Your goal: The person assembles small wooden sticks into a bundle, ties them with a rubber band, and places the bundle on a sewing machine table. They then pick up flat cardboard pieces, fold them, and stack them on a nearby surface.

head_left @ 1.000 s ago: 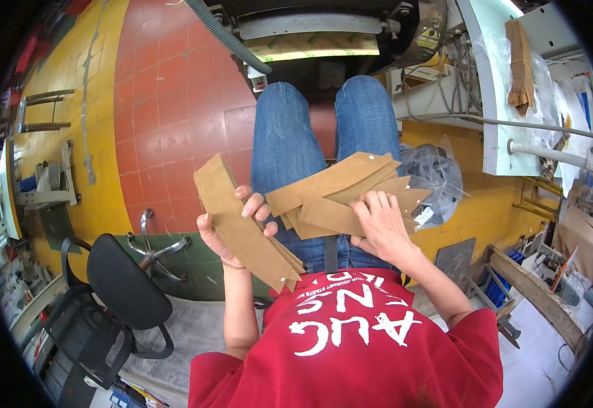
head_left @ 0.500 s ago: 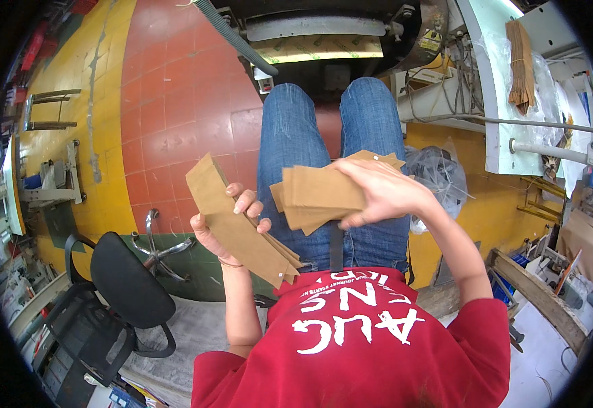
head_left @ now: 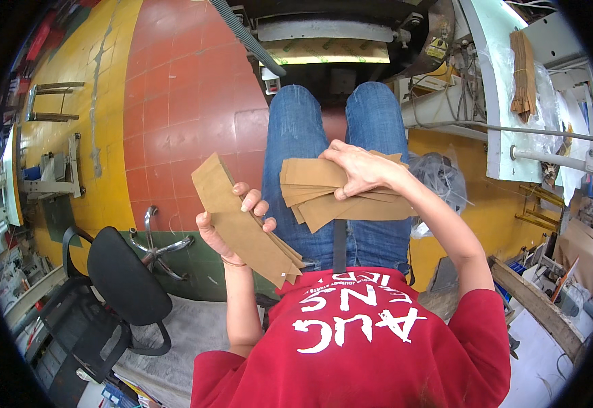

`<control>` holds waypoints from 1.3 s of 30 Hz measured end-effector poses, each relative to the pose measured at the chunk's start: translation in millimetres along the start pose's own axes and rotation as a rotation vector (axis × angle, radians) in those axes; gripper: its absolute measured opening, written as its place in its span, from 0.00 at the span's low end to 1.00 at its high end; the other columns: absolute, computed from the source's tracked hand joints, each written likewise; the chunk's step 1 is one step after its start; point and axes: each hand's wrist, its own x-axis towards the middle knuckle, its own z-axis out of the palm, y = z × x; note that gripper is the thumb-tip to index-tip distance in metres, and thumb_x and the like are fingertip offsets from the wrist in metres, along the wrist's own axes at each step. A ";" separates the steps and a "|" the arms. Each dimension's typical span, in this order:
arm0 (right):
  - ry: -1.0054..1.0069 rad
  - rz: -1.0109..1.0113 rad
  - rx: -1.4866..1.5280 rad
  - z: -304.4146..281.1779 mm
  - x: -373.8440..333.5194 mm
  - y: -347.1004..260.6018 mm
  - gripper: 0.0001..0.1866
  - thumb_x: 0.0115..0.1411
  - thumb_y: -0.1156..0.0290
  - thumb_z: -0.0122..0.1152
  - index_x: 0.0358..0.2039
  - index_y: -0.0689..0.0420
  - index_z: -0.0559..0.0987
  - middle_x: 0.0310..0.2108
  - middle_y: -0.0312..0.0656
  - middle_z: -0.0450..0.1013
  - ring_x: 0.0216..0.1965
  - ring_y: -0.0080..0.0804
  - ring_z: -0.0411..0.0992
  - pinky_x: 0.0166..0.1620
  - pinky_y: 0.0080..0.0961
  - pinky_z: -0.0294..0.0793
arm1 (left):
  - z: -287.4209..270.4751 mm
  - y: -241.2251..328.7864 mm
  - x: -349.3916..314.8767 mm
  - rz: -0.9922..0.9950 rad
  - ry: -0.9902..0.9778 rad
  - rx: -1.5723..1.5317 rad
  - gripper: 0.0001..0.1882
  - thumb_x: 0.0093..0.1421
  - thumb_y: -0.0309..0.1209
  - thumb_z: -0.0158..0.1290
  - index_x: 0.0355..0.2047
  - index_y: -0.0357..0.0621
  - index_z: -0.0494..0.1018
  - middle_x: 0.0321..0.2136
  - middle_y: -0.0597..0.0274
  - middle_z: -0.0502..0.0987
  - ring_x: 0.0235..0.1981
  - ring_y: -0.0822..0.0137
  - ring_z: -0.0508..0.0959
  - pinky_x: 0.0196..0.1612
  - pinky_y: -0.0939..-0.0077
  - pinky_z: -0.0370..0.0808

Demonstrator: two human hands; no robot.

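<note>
My left hand (head_left: pixel 242 211) is closed round a stack of brown paper strips (head_left: pixel 232 228), thumb on the left side and fingertips over the right edge. That stack is tilted, its lower ends slightly fanned near my red shirt. My right hand (head_left: pixel 361 168) lies closed over a second pile of brown paper strips (head_left: pixel 320 197), spread in a fan across my thighs (head_left: pixel 300 129). Its thumb presses on the pile's near side; the other fingers reach over the far edge. A gap separates the two piles. The undersides of both are hidden.
A dark machine with a pale roller (head_left: pixel 324 31) stands ahead of my knees. On the right is a pale table (head_left: pixel 494 129) bearing a bundle of brown strips (head_left: pixel 523 75). A clear plastic bag (head_left: pixel 439 180) hangs beside my right thigh. A black chair (head_left: pixel 130 275) stands left.
My right hand has shifted slightly left and away from me, and the pile under it is more fanned out. My left hand keeps its hold, almost in place.
</note>
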 end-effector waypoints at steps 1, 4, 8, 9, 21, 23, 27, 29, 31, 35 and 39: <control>0.053 -0.034 -0.028 0.1 1.0 0.3 0.39 0.35 0.60 0.68 0.48 0.67 0.69 0.41 0.55 0.69 0.47 0.50 0.69 0.50 0.39 0.70 | -0.8 -0.7 1.6 0.000 -0.018 -0.021 0.29 0.51 0.48 0.55 0.47 0.49 0.59 0.35 0.64 0.60 0.42 0.64 0.63 0.43 0.59 0.65; 0.063 0.004 -0.013 -7.1 -0.3 -0.5 0.37 0.36 0.61 0.67 0.48 0.66 0.69 0.41 0.56 0.71 0.46 0.50 0.70 0.50 0.39 0.70 | -2.2 -2.1 2.9 -0.002 -0.014 -0.018 0.30 0.50 0.49 0.55 0.47 0.48 0.59 0.36 0.62 0.60 0.43 0.62 0.63 0.44 0.58 0.66; 0.058 -0.003 0.100 -29.6 -12.2 -4.8 0.36 0.36 0.63 0.67 0.48 0.65 0.69 0.39 0.58 0.74 0.45 0.51 0.73 0.49 0.40 0.71 | -3.7 -3.0 0.5 0.000 -0.012 -0.034 0.30 0.51 0.49 0.55 0.47 0.48 0.58 0.36 0.62 0.60 0.43 0.61 0.64 0.44 0.57 0.66; 0.003 -0.009 0.162 -35.2 -16.9 -6.2 0.38 0.36 0.64 0.68 0.49 0.63 0.68 0.42 0.56 0.72 0.48 0.50 0.70 0.51 0.40 0.70 | -3.9 -2.9 0.0 0.010 -0.010 -0.042 0.30 0.51 0.48 0.55 0.47 0.48 0.58 0.36 0.62 0.60 0.43 0.61 0.64 0.44 0.57 0.66; 0.032 -0.073 -0.302 -3.2 -35.7 -13.3 0.38 0.34 0.64 0.74 0.48 0.59 0.71 0.40 0.46 0.68 0.46 0.43 0.66 0.50 0.36 0.63 | -4.6 -3.1 4.7 -0.017 0.004 -0.011 0.30 0.51 0.48 0.54 0.48 0.47 0.59 0.37 0.60 0.61 0.44 0.61 0.63 0.44 0.57 0.66; 0.081 -0.114 -0.308 -10.7 -33.9 -13.6 0.37 0.35 0.60 0.72 0.48 0.59 0.71 0.39 0.46 0.69 0.44 0.42 0.67 0.49 0.35 0.62 | -5.0 -4.9 5.6 -0.033 0.008 -0.021 0.30 0.50 0.49 0.54 0.48 0.47 0.59 0.37 0.60 0.60 0.44 0.61 0.63 0.44 0.57 0.66; 0.133 -0.057 -0.392 -38.6 -42.5 -23.1 0.37 0.38 0.53 0.66 0.47 0.59 0.70 0.37 0.48 0.70 0.43 0.42 0.68 0.48 0.35 0.62 | -5.1 -7.2 4.3 -0.013 0.007 -0.041 0.30 0.50 0.49 0.55 0.48 0.47 0.59 0.37 0.61 0.61 0.44 0.61 0.64 0.44 0.57 0.66; 0.154 0.007 -0.371 -54.2 -56.4 -27.4 0.37 0.39 0.50 0.62 0.48 0.59 0.70 0.36 0.49 0.72 0.44 0.45 0.69 0.49 0.38 0.63 | -4.7 -7.0 4.2 -0.004 0.027 -0.031 0.30 0.50 0.49 0.55 0.48 0.47 0.59 0.37 0.61 0.61 0.43 0.61 0.64 0.44 0.57 0.66; 0.042 0.070 -0.301 -50.8 -67.7 -33.8 0.37 0.39 0.50 0.63 0.48 0.59 0.70 0.37 0.49 0.71 0.45 0.46 0.69 0.49 0.40 0.65 | -4.6 -6.1 4.6 -0.002 0.034 -0.034 0.30 0.50 0.49 0.55 0.48 0.47 0.60 0.37 0.61 0.61 0.43 0.61 0.64 0.44 0.58 0.66; 0.032 0.142 -0.291 -4.1 -83.9 -44.5 0.40 0.42 0.56 0.68 0.54 0.63 0.66 0.46 0.51 0.64 0.49 0.46 0.65 0.52 0.39 0.65 | -6.0 -3.5 7.6 0.009 0.009 -0.039 0.30 0.50 0.49 0.55 0.48 0.47 0.60 0.37 0.61 0.61 0.43 0.61 0.64 0.43 0.58 0.66; 0.167 0.233 -0.330 33.5 -85.6 -45.8 0.43 0.37 0.64 0.73 0.56 0.61 0.66 0.44 0.49 0.63 0.48 0.44 0.63 0.52 0.39 0.63 | -6.2 -2.3 8.1 0.012 0.005 -0.044 0.31 0.50 0.49 0.55 0.48 0.47 0.59 0.37 0.61 0.61 0.43 0.61 0.64 0.44 0.58 0.66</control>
